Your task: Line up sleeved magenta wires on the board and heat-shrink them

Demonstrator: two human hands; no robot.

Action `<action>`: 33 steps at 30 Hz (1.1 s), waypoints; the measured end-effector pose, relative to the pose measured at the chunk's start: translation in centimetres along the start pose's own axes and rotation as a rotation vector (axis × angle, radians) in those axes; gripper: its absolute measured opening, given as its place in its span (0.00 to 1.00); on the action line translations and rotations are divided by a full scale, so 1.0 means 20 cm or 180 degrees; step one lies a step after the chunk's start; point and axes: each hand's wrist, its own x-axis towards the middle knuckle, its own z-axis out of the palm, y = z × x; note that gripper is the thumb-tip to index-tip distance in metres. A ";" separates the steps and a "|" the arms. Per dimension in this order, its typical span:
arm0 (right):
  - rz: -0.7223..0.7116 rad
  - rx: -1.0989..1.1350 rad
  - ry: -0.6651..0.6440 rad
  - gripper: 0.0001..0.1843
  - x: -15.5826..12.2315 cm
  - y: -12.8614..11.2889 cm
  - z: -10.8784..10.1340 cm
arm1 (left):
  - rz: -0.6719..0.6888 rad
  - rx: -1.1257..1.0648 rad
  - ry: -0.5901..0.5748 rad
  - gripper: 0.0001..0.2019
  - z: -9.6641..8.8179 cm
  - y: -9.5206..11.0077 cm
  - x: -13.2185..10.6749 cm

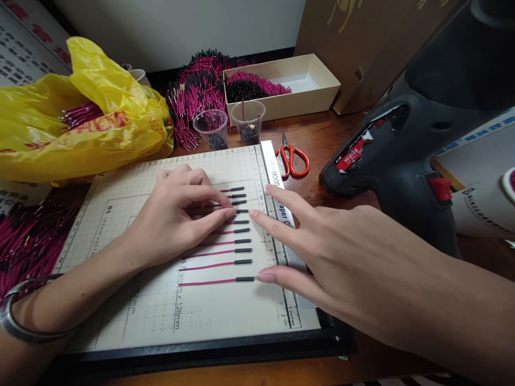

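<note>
Several magenta wires with black sleeves lie side by side in a row on a cream paper cutter board. My left hand rests over the row's far part, thumb and forefinger pinched on one wire just behind its black sleeve. Its palm and fingers hide the rest of that wire and parts of others. With fingers spread, my right hand reaches in from the right. One of its fingertips is at the end of the pinched sleeve, and its thumb tip is by the end of the nearest wire.
Behind the board stand two clear plastic cups holding small dark pieces, a cardboard tray of wires and a wire heap. Red-handled scissors lie beside the white rail. A heat gun stands right, a yellow bag left.
</note>
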 end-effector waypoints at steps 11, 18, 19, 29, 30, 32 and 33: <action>-0.0015 -0.0051 -0.0082 0.32 0.00 0.00 0.00 | -0.0008 -0.0135 0.0017 0.12 0.00 0.00 0.00; -0.0016 -0.0129 -0.0011 0.32 -0.01 0.00 -0.01 | 0.0030 -0.0065 -0.0062 0.13 -0.01 0.00 0.01; -0.0023 -0.0135 0.0005 0.32 -0.01 0.00 -0.01 | 0.0027 -0.0079 -0.0060 0.12 -0.01 0.00 0.00; -0.0047 -0.0142 -0.0006 0.32 -0.01 0.00 0.00 | -0.0043 -0.0268 0.0025 0.11 0.00 0.01 0.01; -0.0043 -0.0143 0.0003 0.32 -0.01 0.00 0.00 | -0.0047 -0.0281 0.0025 0.11 0.00 0.01 0.01; -0.0047 -0.0147 0.0010 0.32 0.00 0.00 0.01 | -0.0048 -0.0296 0.0023 0.11 0.00 0.01 0.01; -0.0044 -0.0149 0.0005 0.32 0.00 0.00 0.01 | -0.0049 -0.0296 0.0019 0.11 0.00 0.01 0.01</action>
